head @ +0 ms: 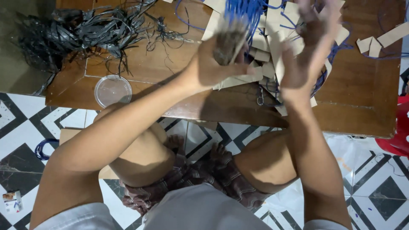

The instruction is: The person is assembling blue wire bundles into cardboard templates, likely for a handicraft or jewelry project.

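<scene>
Blue cords (247, 15) and cardboard strips (266, 47) still heap the bench (362, 98); left hand (213, 64) grips a blurred bundle (228, 42), right hand (304, 51) spread open; much looks unsorted.

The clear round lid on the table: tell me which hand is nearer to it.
Left. The left hand is just right of the clear round lid; the right hand is farther right, over the cardboard strips.

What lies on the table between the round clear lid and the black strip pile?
Bare wood tabletop separates the clear lid from the black strips, apart from a few stray strands, in the head view.
</scene>
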